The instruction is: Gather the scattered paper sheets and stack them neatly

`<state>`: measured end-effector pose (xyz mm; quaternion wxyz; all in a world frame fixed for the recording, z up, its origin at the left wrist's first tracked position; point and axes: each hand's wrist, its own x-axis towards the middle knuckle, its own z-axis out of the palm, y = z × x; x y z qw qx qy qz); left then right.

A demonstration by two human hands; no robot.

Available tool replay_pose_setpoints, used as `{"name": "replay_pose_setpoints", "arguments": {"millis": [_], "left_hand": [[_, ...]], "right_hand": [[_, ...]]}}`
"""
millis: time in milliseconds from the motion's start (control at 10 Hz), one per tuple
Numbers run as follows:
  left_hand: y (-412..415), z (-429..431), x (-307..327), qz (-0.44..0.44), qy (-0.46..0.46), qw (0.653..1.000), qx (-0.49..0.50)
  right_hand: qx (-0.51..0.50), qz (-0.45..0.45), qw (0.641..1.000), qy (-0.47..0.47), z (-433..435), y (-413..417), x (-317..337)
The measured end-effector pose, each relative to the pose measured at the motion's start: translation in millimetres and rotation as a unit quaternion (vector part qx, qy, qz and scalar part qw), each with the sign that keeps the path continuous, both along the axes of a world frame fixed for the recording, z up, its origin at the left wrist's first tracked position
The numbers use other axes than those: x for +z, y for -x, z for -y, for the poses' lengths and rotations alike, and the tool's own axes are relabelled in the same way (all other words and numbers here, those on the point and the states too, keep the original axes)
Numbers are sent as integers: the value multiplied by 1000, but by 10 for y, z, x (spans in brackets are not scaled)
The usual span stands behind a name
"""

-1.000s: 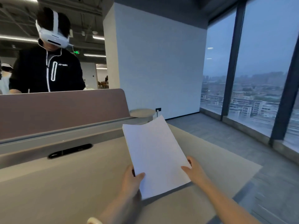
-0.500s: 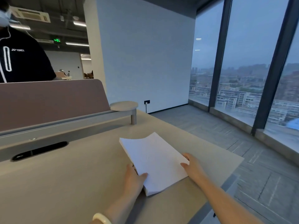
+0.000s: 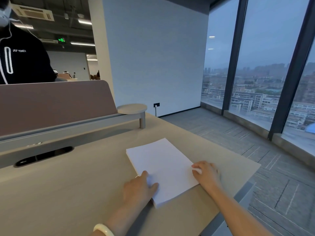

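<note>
A stack of white paper sheets (image 3: 162, 165) lies flat on the beige desk (image 3: 68, 193), near its right end, edges lined up. My left hand (image 3: 139, 186) is at the stack's near left side, thumb on top of the sheets and fingers along the edge. My right hand (image 3: 206, 174) holds the right side, with curled fingertips pressing on the top sheet. No loose sheets show elsewhere on the desk.
A brown divider panel (image 3: 51, 103) and a grey rail with a small round shelf (image 3: 132, 108) run along the desk's far side, with a dark cable slot (image 3: 43, 155) in front. A person in a black jacket (image 3: 22, 58) stands behind the divider. The desk's right edge drops to carpet and tall windows.
The stack was held upright above the desk, then lowered; it now lies flat. Both hands went down with it and stay at its sides.
</note>
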<state>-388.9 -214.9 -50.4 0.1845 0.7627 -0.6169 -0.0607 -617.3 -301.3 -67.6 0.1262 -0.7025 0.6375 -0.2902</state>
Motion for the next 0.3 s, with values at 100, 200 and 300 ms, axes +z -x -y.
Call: {"name": "replay_pose_setpoints", "arguments": {"millis": [100,200,300], "left_hand": [[-16,4,-82,-3,36,999,3],[-20,-46,-88,-48,57,997,13],[-73,-83,-80,-239,109,964,27]], "right_hand": [[-1,-5,1000,3,22,12,-26],[-7,20,1000,-5,8,21,-7],[-46,98,994,32,-10,20,13]]}}
